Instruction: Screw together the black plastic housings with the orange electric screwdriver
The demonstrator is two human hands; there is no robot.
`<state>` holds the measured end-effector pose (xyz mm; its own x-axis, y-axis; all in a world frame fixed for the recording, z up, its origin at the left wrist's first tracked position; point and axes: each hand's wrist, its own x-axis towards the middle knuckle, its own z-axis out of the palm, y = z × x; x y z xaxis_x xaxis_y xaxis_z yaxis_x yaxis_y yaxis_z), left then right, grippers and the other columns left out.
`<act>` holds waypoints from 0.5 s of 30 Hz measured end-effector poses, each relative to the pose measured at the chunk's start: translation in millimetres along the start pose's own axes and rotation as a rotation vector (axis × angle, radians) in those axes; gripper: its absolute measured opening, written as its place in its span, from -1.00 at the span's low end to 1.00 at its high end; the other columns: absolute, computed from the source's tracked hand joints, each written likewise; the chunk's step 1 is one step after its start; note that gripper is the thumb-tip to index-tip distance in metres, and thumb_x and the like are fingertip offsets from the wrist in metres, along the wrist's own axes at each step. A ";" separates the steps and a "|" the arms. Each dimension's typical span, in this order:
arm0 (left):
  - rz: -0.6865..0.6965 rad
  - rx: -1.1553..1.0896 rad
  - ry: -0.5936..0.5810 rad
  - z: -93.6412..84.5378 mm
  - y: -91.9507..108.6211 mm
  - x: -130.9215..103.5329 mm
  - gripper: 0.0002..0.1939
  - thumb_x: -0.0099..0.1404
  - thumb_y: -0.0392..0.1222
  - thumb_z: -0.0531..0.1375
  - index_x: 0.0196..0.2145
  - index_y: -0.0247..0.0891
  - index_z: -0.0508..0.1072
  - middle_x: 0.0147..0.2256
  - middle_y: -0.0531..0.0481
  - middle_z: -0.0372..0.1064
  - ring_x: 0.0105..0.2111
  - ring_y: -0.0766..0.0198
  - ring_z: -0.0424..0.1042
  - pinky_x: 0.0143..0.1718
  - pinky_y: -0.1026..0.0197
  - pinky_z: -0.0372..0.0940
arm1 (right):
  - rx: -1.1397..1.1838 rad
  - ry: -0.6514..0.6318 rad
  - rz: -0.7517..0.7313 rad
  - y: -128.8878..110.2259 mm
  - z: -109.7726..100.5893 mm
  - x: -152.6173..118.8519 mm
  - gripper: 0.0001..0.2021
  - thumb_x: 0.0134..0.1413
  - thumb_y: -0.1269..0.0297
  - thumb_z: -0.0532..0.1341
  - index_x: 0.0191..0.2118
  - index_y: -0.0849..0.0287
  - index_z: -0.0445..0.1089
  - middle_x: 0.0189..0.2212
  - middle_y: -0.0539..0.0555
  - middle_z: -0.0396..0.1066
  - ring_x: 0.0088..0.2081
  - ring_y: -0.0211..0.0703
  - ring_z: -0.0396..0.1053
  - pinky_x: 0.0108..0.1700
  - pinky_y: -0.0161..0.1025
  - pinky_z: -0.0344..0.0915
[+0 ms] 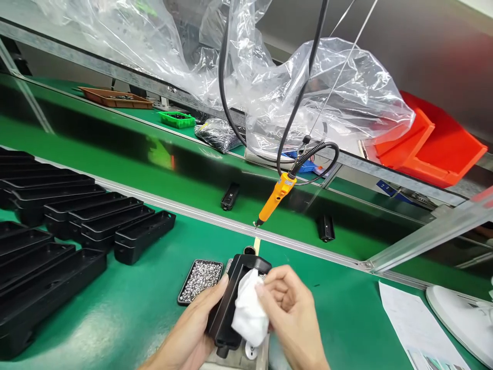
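Observation:
My left hand (194, 324) is closed around the left side of a long black plastic housing (227, 313), which is tilted with its far end up. Between the fingertips and thumb of my right hand (292, 313) is a crumpled white cloth (250, 313). The cloth lies against the right part of the housing and covers some of it. Just beyond my left thumb stands a black tray (181, 299) filled with small shiny metal parts (202, 280). Under the housing, a pale block or fixture (262, 357) is partly visible.
A yellow electric screwdriver (275, 198) hangs on a cable above the bench. Rows of black housings (142, 234) fill the left side. Paper sheets (419, 324) and a white round base (462, 318) lie right. Clear plastic sheeting (339, 82) and a red bin (442, 139) are overhead.

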<state>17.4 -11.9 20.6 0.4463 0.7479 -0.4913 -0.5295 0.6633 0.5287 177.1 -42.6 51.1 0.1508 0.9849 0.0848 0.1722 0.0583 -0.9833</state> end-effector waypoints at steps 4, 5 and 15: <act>0.004 -0.033 0.027 1.3 0.7 0.0 -0.49 0.31 0.03 0.42 0.07 -0.37 0.54 -0.05 -0.24 0.51 -0.08 0.01 0.51 -0.24 0.20 0.44 | -0.229 0.027 -0.251 4.7 0.6 -1.7 -0.84 0.41 0.15 0.20 -0.17 0.08 0.47 -0.29 0.06 0.48 -0.34 -0.18 0.40 -0.34 -0.31 0.27; -0.001 -0.049 0.012 1.3 1.0 -0.3 -0.49 0.31 0.02 0.41 0.08 -0.39 0.53 -0.06 -0.25 0.51 -0.11 0.02 0.52 -0.26 0.20 0.44 | -0.390 0.030 -0.410 10.2 4.5 -3.9 -0.82 0.42 0.20 0.17 -0.18 0.06 0.51 -0.23 0.07 0.49 -0.29 -0.15 0.40 -0.32 -0.28 0.26; 0.021 -0.073 0.032 -0.7 -0.8 -0.8 -0.49 0.27 0.02 0.45 0.03 -0.38 0.55 -0.11 -0.20 0.52 -0.13 0.05 0.52 -0.29 0.26 0.42 | -0.782 0.143 -0.873 23.3 22.4 -6.1 -0.87 0.33 0.50 0.21 -0.20 0.16 0.47 -0.31 0.08 0.47 -0.38 -0.17 0.32 -0.41 -0.27 0.15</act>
<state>16.9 -13.0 20.1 0.4117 0.7597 -0.5033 -0.5900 0.6431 0.4881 158.3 -43.6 24.1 -0.2140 0.6306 0.7460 0.8128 0.5385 -0.2220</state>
